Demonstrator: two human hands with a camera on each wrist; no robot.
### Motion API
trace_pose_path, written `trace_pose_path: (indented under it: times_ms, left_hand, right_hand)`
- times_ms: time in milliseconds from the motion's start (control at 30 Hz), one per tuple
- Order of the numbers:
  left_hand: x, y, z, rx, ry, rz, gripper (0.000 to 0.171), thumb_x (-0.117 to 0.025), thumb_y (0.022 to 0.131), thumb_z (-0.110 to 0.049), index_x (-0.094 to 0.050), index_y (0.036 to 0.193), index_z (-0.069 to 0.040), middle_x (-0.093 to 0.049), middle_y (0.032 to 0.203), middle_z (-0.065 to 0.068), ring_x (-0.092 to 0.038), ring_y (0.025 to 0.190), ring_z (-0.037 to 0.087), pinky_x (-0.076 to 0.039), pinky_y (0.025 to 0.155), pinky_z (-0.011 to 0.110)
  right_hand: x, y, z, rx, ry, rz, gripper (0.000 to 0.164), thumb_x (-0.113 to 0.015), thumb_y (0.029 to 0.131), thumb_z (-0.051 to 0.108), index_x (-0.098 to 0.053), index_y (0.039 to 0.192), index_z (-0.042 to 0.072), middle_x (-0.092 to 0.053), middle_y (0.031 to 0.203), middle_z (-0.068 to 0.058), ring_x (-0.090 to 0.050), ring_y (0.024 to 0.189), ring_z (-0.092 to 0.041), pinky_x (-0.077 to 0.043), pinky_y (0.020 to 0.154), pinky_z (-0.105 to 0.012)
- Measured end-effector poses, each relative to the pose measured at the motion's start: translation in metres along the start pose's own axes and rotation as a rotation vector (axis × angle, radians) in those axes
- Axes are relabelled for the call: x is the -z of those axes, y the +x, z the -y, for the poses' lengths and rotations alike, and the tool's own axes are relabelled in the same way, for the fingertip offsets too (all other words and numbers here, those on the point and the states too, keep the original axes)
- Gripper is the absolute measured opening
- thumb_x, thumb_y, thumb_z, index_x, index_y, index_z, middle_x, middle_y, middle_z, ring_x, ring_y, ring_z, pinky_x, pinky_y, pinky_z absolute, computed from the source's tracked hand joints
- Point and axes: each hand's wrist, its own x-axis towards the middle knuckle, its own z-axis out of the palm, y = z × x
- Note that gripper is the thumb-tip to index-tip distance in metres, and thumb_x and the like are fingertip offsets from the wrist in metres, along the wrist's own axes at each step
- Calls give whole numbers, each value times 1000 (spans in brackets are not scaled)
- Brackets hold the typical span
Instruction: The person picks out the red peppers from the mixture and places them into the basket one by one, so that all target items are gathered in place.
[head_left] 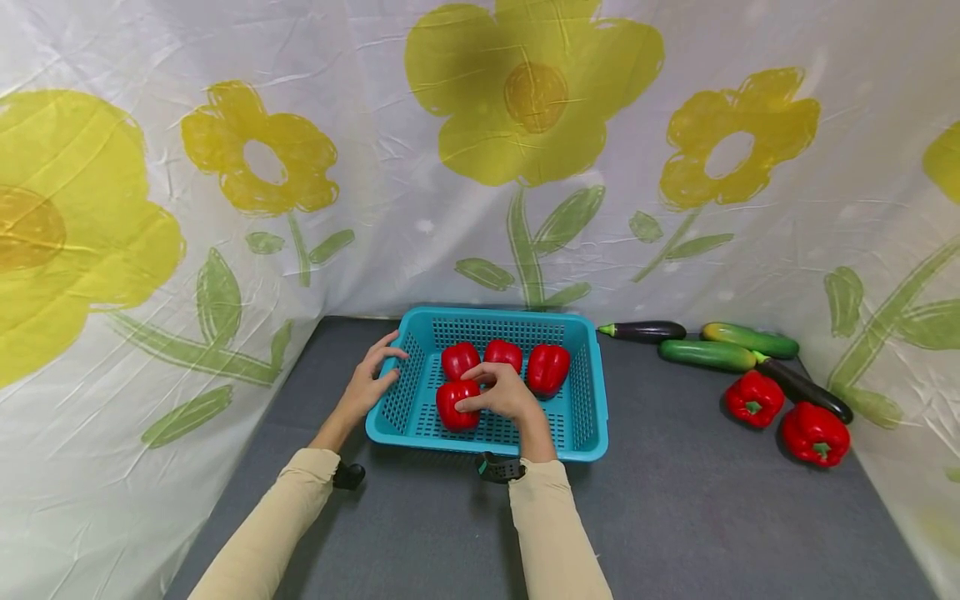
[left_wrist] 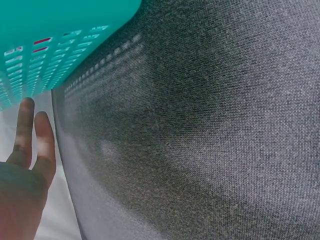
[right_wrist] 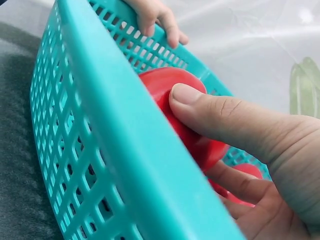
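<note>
From 9 o'clock round through 12 to 3, a white cloth (head_left: 390, 225) painted with yellow flowers hangs about the dark grey surface (head_left: 405, 533) before me. My left sleeve (head_left: 266, 525) reaches in from 7 o'clock, a black device (head_left: 348, 476) at its wrist. My left grip (head_left: 365, 383) is at the 9 o'clock side of the blue-green basket (head_left: 495, 314), fingers spread and pinching nothing, some tips over the rim; whether they press on it I cannot tell.

Inside, at 8 o'clock from the basket's middle, is the near red pepper (head_left: 452, 410). My right grip (head_left: 506, 393) pinches it, thumb on the near side and fingers beyond; whether it touches the basket floor I cannot tell. Just past it, at 11 o'clock, lies a second red pepper (head_left: 460, 358), then a third (head_left: 504, 352) close to 12, partly behind my right grip. My right wrist, wearing a dark band (head_left: 498, 468), comes in from 6 o'clock. A fourth red pepper (head_left: 548, 369) lies at 2 o'clock.

Outside, between 2 and 3 o'clock, lie a dark eggplant (head_left: 645, 332), a front green zucchini (head_left: 708, 356) and a rear zucchini (head_left: 753, 339). Near 3 o'clock, two more red peppers (head_left: 752, 397) rest beside a second eggplant (head_left: 806, 389).
</note>
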Motion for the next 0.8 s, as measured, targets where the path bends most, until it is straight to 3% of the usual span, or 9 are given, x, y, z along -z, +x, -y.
trace_pose_path:
  times_ms: [167,400,567,800]
  left_hand:
    - [0,0,-2,-5,-5,-2,24,-50,93,18,-57,117,19,-27,156,34,-20,142,55,-26,102,72]
    - [1,1,3,-6,-4,-2,23,-50,93,14,-57,115,17,-28,155,34,-23,140,55,-27,100,74]
    - [1,1,8,4,16,-3,24,-50,93,11,-57,116,16,-29,155,33,-24,139,54,-28,100,76]
    - [-1,0,0,-8,-5,1,25,-51,93,16,-57,117,19,-27,156,33,-20,142,55,-27,99,71]
  right_hand:
    - [-2,0,-1,0,-12,-1,47,-88,78,11,-69,120,2,-62,118,-12,-53,115,-37,-57,77,-44]
    - [6,-5,5,-73,86,16,57,-85,82,13,-61,133,1,-53,135,-22,-46,127,-45,-52,88,-57]
    - [16,-8,10,-66,105,11,63,-84,83,16,-57,139,2,-50,139,-24,-45,127,-45,-50,90,-58]
    - [26,-12,10,-47,138,11,68,-84,84,20,-53,142,2,-49,141,-27,-48,124,-43,-50,91,-57]
